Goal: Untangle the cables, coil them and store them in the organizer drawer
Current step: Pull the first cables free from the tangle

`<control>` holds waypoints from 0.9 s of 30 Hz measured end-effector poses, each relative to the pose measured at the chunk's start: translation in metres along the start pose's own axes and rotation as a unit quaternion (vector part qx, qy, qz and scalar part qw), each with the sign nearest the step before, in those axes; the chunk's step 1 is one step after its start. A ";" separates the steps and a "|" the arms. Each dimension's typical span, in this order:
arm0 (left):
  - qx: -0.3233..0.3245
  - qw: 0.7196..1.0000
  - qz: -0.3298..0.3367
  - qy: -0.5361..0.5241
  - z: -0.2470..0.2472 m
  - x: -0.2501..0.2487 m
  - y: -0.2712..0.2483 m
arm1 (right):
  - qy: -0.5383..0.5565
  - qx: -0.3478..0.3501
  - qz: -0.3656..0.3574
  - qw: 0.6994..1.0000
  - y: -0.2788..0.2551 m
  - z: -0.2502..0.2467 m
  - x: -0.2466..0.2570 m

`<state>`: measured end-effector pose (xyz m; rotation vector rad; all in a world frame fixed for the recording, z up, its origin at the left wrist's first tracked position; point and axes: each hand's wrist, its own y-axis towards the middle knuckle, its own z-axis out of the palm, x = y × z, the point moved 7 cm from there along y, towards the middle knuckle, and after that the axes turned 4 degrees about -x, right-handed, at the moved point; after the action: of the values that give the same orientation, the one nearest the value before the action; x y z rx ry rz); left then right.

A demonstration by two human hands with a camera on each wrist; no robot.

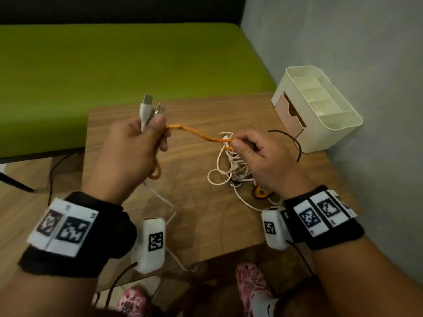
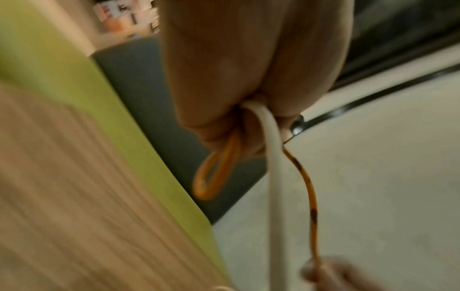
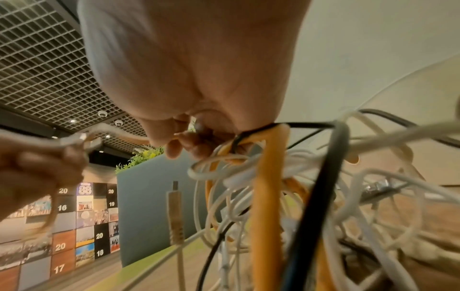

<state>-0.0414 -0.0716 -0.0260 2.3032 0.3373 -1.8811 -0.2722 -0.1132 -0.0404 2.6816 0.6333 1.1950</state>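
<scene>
Under the right hand (image 1: 263, 161), the cable tangle (image 1: 231, 170) lies half hidden.

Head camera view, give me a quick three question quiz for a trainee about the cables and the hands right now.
1. True or false: the organizer drawer is fully shut.
2. Which cable runs between the left hand and the right hand? A) black cable B) orange cable C) white cable
3. Fill in: besides that cable, the left hand holds a white cable by its ____ end.

Key
1. False: it stands partly pulled out.
2. B: the orange cable spans the gap; the white tangle lies on the wooden table.
3. Plug.
</scene>
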 end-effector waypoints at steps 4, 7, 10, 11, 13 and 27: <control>-0.150 0.961 0.093 0.212 -0.028 -0.002 -0.002 | -0.075 0.003 -0.054 0.996 0.004 0.003 0.002; -0.148 0.962 0.157 0.167 -0.011 -0.011 -0.008 | -0.111 0.000 -0.111 0.988 0.002 0.013 0.015; -0.019 0.984 0.130 0.124 0.035 -0.003 -0.010 | -0.090 -0.014 -0.150 0.985 0.001 0.017 0.035; 0.022 0.983 0.127 0.132 0.047 0.000 -0.010 | -0.078 -0.020 -0.153 0.985 0.002 0.016 0.039; 0.077 0.976 0.112 0.167 0.062 0.007 -0.009 | -0.064 -0.037 -0.153 0.985 0.002 0.011 0.045; 0.057 0.987 -0.002 -0.153 0.037 -0.005 0.001 | -0.077 0.053 0.007 0.996 -0.001 0.011 0.007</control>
<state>-0.0774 -0.0827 -0.0290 2.0301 0.2002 -2.2675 -0.2599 -0.1090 -0.0433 2.8360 0.6730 0.9703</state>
